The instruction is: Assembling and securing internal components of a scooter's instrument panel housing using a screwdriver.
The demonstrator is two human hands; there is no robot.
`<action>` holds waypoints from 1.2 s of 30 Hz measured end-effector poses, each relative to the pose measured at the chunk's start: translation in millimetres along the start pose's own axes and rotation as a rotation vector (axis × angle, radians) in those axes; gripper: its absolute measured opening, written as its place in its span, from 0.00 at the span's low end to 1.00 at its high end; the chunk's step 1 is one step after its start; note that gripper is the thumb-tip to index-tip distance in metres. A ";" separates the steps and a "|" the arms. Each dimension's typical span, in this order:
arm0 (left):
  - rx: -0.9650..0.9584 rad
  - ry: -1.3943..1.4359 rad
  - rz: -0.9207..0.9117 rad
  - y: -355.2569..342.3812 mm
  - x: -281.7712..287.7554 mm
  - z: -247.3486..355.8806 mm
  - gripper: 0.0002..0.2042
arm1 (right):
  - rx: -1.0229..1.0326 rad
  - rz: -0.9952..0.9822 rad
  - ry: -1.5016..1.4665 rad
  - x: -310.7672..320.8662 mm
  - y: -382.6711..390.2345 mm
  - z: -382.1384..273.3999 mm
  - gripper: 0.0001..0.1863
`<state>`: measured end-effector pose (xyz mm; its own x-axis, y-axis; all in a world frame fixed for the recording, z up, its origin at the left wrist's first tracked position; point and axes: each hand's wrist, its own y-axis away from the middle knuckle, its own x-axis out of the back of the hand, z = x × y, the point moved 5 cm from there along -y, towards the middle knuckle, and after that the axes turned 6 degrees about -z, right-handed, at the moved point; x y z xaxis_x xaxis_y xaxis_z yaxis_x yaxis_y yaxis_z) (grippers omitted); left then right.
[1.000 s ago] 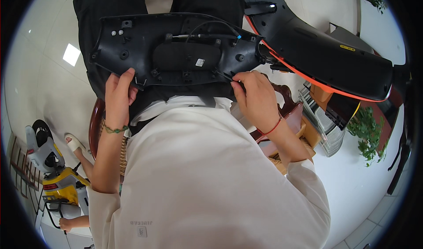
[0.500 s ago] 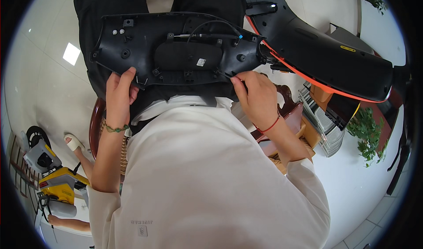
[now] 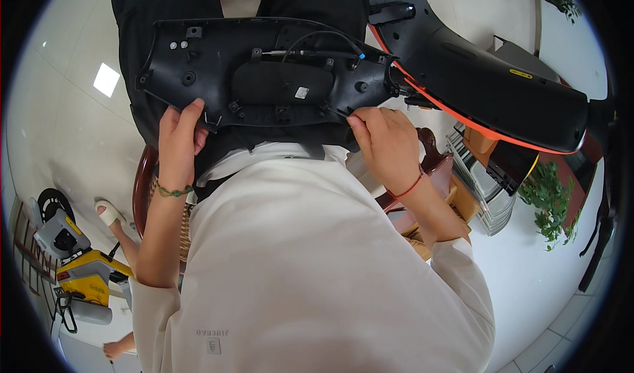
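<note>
A black plastic panel (image 3: 282, 112) lies across my lap with its ribbed inner side up. My left hand (image 3: 180, 138) pinches its near edge at the left, beside a small bent metal clip (image 3: 212, 120). At the near edge toward the right, my right hand (image 3: 383, 142) is closed, thumb against fingers. A thin dark strip runs to those fingertips; whether it belongs to the panel I cannot tell. Along the panel's far side runs a black cable (image 3: 317, 33) with a blue end. Two small white round pieces (image 3: 179, 45) sit at its far left.
A large black curved scooter body part (image 3: 489, 89) with orange trim stands close on the right. Stacked metal-framed chairs (image 3: 485, 194) and a green plant (image 3: 551, 204) are beyond it. At lower left are a yellow and grey machine (image 3: 89, 280) and another person's sandalled foot (image 3: 112, 211).
Both my hands keep their hold and the panel stays nearly in place. My right hand has shifted very slightly right. At lower left, another person's hand has moved down and right.
</note>
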<state>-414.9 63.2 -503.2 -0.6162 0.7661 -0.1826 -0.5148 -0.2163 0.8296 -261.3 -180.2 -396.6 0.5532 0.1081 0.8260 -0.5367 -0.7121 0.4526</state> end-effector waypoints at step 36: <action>0.011 -0.003 0.001 -2.5 2.9 -0.9 0.08 | -0.103 0.006 -0.120 3.3 1.4 1.1 0.11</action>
<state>-415.9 65.4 -506.2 -0.6150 0.7676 -0.1804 -0.5075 -0.2102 0.8357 -259.5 -181.7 -393.6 0.6186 0.0158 0.7856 -0.5994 -0.6369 0.4848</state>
